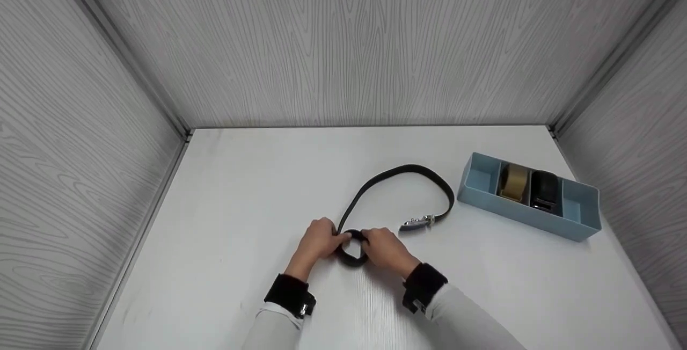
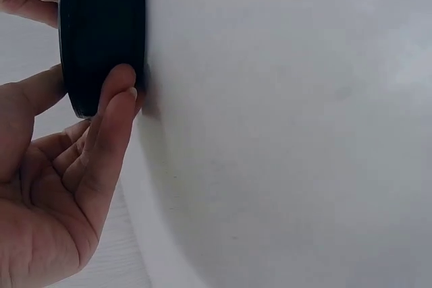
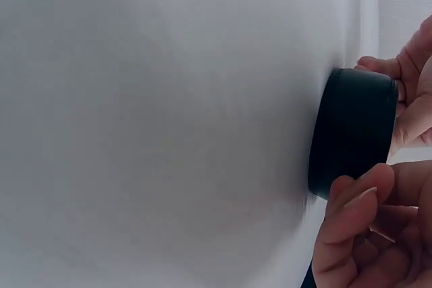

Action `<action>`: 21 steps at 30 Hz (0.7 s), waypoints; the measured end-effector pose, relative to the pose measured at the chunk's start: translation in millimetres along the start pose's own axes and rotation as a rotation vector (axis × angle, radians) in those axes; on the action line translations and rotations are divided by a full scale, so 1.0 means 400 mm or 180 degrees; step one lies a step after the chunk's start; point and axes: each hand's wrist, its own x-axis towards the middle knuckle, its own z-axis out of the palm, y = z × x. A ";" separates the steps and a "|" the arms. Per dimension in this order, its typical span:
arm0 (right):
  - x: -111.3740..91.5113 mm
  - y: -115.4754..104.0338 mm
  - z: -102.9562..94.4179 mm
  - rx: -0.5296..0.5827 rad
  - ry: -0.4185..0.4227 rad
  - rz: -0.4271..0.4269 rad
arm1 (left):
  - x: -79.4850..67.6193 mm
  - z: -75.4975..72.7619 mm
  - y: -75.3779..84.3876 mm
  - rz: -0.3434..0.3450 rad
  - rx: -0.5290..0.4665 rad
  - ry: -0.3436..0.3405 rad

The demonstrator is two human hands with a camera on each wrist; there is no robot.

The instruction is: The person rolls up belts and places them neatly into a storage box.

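A black belt lies on the table, partly wound into a round coil in front of me. Its loose length curves up and to the right and ends in a silver buckle. My left hand grips the coil's left side, where the strap runs off. On the opposite side, my right hand pinches the coil between thumb and fingers. The left wrist view shows the wound belt edge-on, with fingertips curled against it. In the right wrist view the coil sits between both hands.
On the right side of the white table stands a blue divided box. Two of its compartments hold a rolled tan belt and a rolled black belt. Grey wood-grain panels enclose the back and sides.
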 end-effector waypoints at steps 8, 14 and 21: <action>0.009 -0.001 -0.010 0.0028 -0.0140 0.0091 | 0.010 0.002 0.017 -0.0168 -0.0037 0.0041; 0.014 -0.001 -0.011 -0.0072 -0.0110 0.0015 | 0.014 0.009 0.026 -0.0043 0.0210 -0.0005; 0.013 0.008 -0.004 0.0145 0.0085 0.0029 | 0.012 0.026 0.038 0.0004 0.0464 0.0074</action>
